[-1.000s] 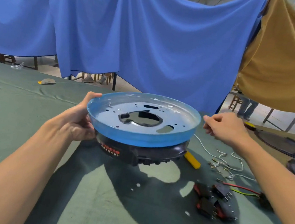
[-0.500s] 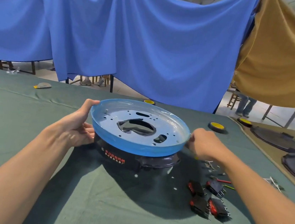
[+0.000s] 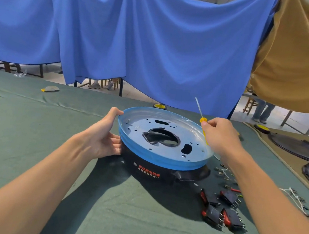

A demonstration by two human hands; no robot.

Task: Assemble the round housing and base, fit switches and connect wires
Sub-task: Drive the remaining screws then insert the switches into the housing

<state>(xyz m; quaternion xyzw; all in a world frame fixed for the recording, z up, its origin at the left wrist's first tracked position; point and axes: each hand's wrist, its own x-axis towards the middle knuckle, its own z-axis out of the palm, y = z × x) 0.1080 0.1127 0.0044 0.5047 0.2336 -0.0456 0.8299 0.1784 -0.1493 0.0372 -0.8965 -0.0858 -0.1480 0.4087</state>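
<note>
Now | left hand [image 3: 101, 139] cups round housing [image 3: 164, 137] rim | right hand [image 3: 220, 137] grips screwdriver [image 3: 201, 115], tip upward

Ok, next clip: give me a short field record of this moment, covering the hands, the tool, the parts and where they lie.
left hand: grips the round housing at its left rim, thumb over the edge
right hand: holds a yellow screwdriver, shaft pointing up
round housing: blue-filmed, sitting on the black base
base: on the green cloth
switches: black and red, loose, front right of the base
wires: white, loose at right
</note>
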